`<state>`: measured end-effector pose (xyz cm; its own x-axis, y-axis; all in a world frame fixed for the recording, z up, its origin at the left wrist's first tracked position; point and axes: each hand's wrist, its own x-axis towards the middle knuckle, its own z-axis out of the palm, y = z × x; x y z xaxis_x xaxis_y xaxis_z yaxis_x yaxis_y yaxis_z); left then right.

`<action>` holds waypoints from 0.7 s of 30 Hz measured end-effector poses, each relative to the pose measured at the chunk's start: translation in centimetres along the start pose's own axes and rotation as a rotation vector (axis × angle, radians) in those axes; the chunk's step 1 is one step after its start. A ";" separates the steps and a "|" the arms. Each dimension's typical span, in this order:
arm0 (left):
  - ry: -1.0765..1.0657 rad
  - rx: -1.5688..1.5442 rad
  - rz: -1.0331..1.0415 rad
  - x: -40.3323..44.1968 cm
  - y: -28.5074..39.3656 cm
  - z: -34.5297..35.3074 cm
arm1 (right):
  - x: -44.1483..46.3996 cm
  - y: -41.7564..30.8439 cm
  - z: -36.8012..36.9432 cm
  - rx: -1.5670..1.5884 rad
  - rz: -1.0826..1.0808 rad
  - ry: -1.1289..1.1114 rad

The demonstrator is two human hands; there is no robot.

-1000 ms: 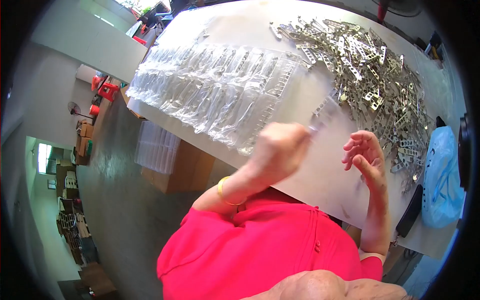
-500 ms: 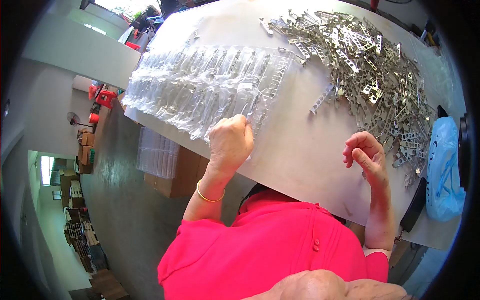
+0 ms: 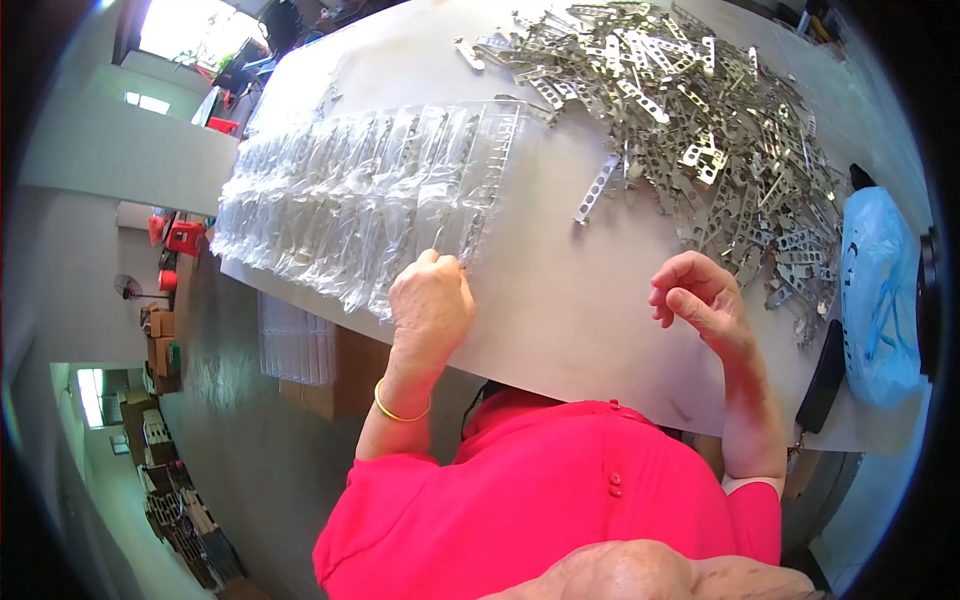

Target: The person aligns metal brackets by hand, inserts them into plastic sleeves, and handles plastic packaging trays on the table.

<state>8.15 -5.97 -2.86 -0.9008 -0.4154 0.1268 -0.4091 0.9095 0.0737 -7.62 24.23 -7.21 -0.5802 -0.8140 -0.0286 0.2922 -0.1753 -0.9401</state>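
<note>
My left hand [image 3: 432, 303], with a yellow bangle [image 3: 402, 412] on its wrist, is closed in a fist at the near right corner of a clear plastic tray [image 3: 500, 140]. Its fingertips are turned away, so whatever they pinch is hidden. Thin clear plastic bags [image 3: 340, 215] lie in rows across the tray, with metal pieces showing through. My right hand [image 3: 700, 300] hovers over the table before the metal heap, its fingers loosely curled and apart, with nothing visible in them. A large heap of flat metal pieces with holes [image 3: 720, 130] covers the table's far right.
A single holed metal piece [image 3: 597, 190] lies apart from the heap. At the right edge are a blue plastic bag [image 3: 880, 300] and a dark flat object [image 3: 822, 378]. Stacked clear trays [image 3: 297, 340] and a cardboard box [image 3: 350, 375] stand below the table's left edge.
The view has shifted, moving the table leftward in it. My left hand has drawn slightly back toward my body, still closed. My right hand keeps nearly the same loose curl.
</note>
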 end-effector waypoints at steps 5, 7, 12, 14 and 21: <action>-0.003 0.013 0.006 -0.3 0.5 -0.8 | 0.0 -0.2 0.1 0.019 -0.008 -0.005; -0.007 0.012 0.002 -0.5 1.5 -2.0 | -0.1 -0.2 0.1 0.014 0.007 -0.007; 0.243 -0.263 0.135 -0.5 5.5 -3.4 | -0.2 -0.3 0.2 0.017 0.015 -0.018; 0.236 -0.299 0.222 0.1 7.6 -1.8 | -0.3 -0.3 0.3 0.010 0.020 -0.029; 0.113 -0.272 0.267 5.1 11.4 6.5 | -0.5 -0.3 0.5 -0.008 0.043 -0.045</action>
<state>-2.03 2.35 -7.81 -0.9421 -0.1779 0.2843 -0.0955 0.9549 0.2810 -7.03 24.43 -6.71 -0.5326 -0.8447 -0.0542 0.3102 -0.1351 -0.9410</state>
